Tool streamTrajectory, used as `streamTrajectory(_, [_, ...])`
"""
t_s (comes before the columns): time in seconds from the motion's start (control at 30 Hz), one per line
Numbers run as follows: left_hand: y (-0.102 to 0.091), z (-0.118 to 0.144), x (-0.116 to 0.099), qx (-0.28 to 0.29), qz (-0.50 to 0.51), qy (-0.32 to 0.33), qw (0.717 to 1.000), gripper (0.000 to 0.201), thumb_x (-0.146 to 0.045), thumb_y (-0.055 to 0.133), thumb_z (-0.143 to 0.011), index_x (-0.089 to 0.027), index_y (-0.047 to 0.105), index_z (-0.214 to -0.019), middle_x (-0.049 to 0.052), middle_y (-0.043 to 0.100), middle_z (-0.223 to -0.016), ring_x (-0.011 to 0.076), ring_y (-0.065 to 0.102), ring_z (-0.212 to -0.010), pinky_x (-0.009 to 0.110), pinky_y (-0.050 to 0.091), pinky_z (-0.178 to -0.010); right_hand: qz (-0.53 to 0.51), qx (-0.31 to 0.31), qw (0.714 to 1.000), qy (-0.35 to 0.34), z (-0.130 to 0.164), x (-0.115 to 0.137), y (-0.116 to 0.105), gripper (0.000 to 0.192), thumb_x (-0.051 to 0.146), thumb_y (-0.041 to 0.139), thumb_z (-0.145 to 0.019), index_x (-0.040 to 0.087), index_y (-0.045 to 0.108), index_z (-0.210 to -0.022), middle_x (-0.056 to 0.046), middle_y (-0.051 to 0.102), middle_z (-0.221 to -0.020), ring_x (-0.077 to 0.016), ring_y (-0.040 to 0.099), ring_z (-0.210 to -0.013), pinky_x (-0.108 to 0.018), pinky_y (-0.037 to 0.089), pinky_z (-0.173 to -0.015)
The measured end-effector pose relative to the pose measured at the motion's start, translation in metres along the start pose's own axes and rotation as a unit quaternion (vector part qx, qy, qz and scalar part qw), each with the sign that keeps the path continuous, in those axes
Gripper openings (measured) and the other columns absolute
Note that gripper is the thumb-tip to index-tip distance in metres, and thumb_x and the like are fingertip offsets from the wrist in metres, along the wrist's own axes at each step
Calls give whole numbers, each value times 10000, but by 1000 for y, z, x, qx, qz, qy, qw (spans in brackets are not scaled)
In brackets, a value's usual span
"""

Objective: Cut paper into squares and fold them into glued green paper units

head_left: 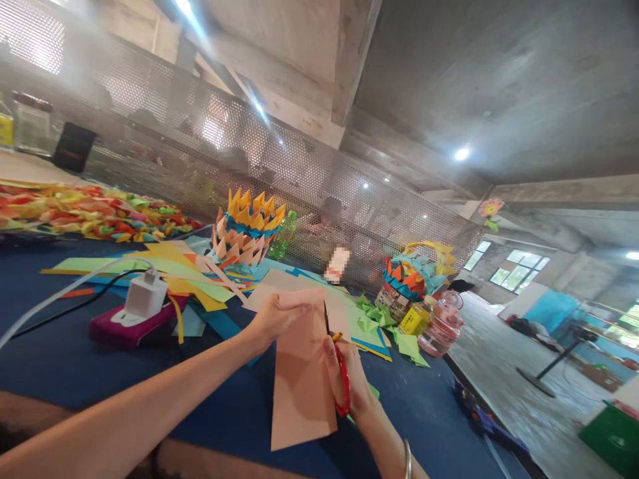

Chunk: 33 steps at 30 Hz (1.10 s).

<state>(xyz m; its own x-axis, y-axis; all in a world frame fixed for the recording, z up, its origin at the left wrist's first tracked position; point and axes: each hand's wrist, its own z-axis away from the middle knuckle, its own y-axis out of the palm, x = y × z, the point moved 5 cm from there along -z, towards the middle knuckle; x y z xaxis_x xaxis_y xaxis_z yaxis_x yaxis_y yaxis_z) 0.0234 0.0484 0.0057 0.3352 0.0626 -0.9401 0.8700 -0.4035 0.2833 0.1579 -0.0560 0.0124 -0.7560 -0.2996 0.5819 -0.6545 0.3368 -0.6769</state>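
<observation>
My left hand (pixel 277 318) pinches the upper left part of a pale pink paper sheet (pixel 302 399), fingers closed on its top edge. In my right hand (pixel 352 372) are red-handled scissors (pixel 343 382), their dark blades pointing up at the sheet's upper right edge. The sheet hangs tilted toward me above the blue tabletop. Whether the blades have paper between them I cannot tell. Behind my hands lie more sheets of coloured paper (pixel 364 326), partly hidden by the pink one.
A purple power strip (pixel 120 326) with a white charger (pixel 146 296) stands left. Folded-paper baskets (pixel 244 233) rise at the back. A yellow-labelled bottle (pixel 418 316) and a pink jug (pixel 442 326) stand right, with a blue-purple tool (pixel 486 419) near the table edge. Folded paper pieces (pixel 94 213) are heaped far left.
</observation>
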Motion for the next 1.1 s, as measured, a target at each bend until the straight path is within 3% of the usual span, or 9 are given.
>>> streamTrajectory(0.2, [1, 1, -1, 2, -33, 28, 999, 384, -393, 788, -652, -101, 764, -901, 120, 767, -907, 299, 703, -899, 328, 543, -763, 4, -8, 1000, 0, 1, -3, 3, 498, 504, 273, -981, 232, 274, -564, 47, 316, -548, -111, 297, -515, -281, 261, -495])
streamTrajectory(0.33, [3, 3, 0, 8, -15, 11, 1000, 422, -424, 795, -632, -107, 762, -908, 127, 766, -927, 305, 711, -886, 342, 550, -770, 29, -53, 998, -3, 3, 0, -2, 477, 515, 295, -976, 237, 340, -591, 28, 392, -575, -134, 365, -548, -280, 304, -513])
streamTrajectory(0.53, [3, 4, -1, -1, -4, -3, 1000, 377, -390, 818, -598, -123, 765, -859, 108, 772, -878, 284, 717, -849, 332, 553, -755, 35, -66, 997, -1, 4, 2, -3, 507, 548, 332, -964, 240, 354, -562, 19, 422, -539, -143, 393, -528, -289, 295, -497])
streamTrajectory(0.83, [-1, -1, 5, -9, -7, -4, 1000, 406, -373, 821, -602, -116, 770, -911, 116, 770, -910, 289, 716, -861, 325, 554, -738, 18, -10, 1000, 18, 1, -2, 1, 503, 517, 347, -962, 229, 319, -551, 32, 407, -534, -113, 346, -509, -269, 262, -481])
streamTrajectory(1.1, [6, 4, 3, 42, 5, -4, 999, 440, -409, 831, -612, -117, 765, -935, 131, 763, -953, 290, 714, -897, 328, 550, -774, 33, -9, 999, -7, -4, -5, 2, 484, 491, 325, -975, 209, 380, -586, 29, 428, -571, -116, 374, -530, -272, 278, -518])
